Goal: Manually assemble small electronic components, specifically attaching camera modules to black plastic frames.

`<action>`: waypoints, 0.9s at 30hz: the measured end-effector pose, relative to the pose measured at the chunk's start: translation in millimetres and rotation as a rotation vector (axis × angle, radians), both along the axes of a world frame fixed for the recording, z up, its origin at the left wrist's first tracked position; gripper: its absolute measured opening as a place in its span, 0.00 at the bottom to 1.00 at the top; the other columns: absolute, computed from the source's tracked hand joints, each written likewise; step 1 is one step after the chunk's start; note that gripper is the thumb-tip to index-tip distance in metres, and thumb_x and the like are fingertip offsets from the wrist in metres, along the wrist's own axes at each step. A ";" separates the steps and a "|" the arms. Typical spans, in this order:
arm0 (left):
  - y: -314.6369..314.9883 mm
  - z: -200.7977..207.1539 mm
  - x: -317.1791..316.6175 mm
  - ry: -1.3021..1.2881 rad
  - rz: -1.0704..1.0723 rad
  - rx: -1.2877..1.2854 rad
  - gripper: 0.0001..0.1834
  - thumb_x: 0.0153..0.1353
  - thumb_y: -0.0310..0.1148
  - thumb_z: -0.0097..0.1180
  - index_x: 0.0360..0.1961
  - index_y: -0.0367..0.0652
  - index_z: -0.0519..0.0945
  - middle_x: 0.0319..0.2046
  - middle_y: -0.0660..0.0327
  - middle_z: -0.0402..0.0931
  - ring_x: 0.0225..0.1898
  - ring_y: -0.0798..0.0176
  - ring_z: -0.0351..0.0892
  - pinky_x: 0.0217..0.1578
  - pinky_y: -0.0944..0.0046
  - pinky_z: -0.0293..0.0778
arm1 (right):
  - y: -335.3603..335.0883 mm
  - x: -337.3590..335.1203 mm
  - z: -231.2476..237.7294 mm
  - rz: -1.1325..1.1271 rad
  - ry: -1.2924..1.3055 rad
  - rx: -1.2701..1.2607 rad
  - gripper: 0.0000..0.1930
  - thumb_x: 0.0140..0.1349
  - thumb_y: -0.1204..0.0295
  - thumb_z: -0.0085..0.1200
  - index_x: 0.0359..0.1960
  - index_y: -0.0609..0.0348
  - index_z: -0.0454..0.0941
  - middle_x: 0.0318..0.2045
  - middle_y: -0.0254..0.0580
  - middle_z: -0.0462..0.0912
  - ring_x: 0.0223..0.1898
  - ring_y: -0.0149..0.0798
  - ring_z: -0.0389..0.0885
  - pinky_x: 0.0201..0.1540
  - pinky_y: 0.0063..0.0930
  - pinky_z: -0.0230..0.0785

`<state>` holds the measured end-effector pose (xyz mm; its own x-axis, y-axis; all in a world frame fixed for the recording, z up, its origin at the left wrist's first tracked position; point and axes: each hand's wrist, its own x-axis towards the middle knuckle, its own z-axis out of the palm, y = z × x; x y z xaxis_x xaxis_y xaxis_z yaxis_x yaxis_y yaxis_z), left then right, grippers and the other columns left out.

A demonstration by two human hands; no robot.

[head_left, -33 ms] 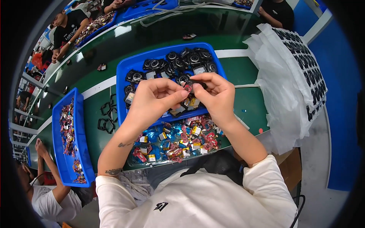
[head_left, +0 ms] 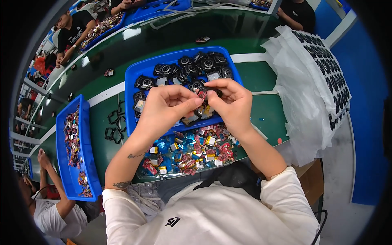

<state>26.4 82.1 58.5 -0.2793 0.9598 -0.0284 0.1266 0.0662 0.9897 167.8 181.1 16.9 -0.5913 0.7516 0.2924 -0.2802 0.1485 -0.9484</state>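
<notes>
Both hands meet over a blue tray [head_left: 128, 81] of black device housings with round dials [head_left: 208, 63]. In my right hand [head_left: 233, 100] is a small black housing [head_left: 215, 90], gripped between thumb and fingers. My left hand [head_left: 169, 104] pinches a small red circuit board [head_left: 202, 94] at the housing's left side. Whether the board is fixed to the housing cannot be made out, since fingertips cover part of both. Below the tray, nearest my body, lies a pile of red circuit boards with silver and yellow battery cells [head_left: 192, 153].
To the left stands a long blue tray [head_left: 94, 175] of small red boards. Black frames [head_left: 114, 134] lie between the trays. On the right is a stack of white sheets [head_left: 281, 65] bearing rows of black parts [head_left: 326, 65]. Co-workers [head_left: 75, 34] sit across and to the left.
</notes>
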 end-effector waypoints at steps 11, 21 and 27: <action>7.7 -11.2 -5.8 0.006 0.105 0.117 0.10 0.53 0.29 0.63 0.33 0.33 0.80 0.26 0.61 0.80 0.25 0.76 0.77 0.27 0.78 0.72 | -1.8 -3.6 0.7 0.078 0.104 -0.070 0.10 0.57 0.80 0.56 0.41 0.69 0.76 0.37 0.41 0.80 0.38 0.26 0.79 0.41 0.17 0.73; -5.9 -13.4 -23.0 0.035 0.044 0.035 0.09 0.53 0.30 0.63 0.31 0.33 0.82 0.23 0.62 0.80 0.24 0.76 0.76 0.25 0.76 0.71 | -1.1 3.9 15.5 0.137 -0.147 0.460 0.08 0.55 0.78 0.55 0.38 0.62 0.80 0.30 0.40 0.82 0.31 0.29 0.81 0.34 0.20 0.72; -23.8 -16.7 -34.1 0.005 -0.049 -0.065 0.08 0.55 0.31 0.62 0.30 0.37 0.84 0.23 0.64 0.80 0.25 0.77 0.75 0.25 0.76 0.70 | -4.3 7.6 23.5 0.361 -0.231 0.618 0.09 0.56 0.77 0.54 0.37 0.62 0.82 0.29 0.43 0.84 0.28 0.33 0.81 0.32 0.22 0.71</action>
<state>-7.7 58.3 41.8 -0.2320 0.9685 -0.0903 0.1360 0.1242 0.9829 175.4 176.7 40.4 -0.8673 0.2390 0.4367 -0.2162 0.6093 -0.7629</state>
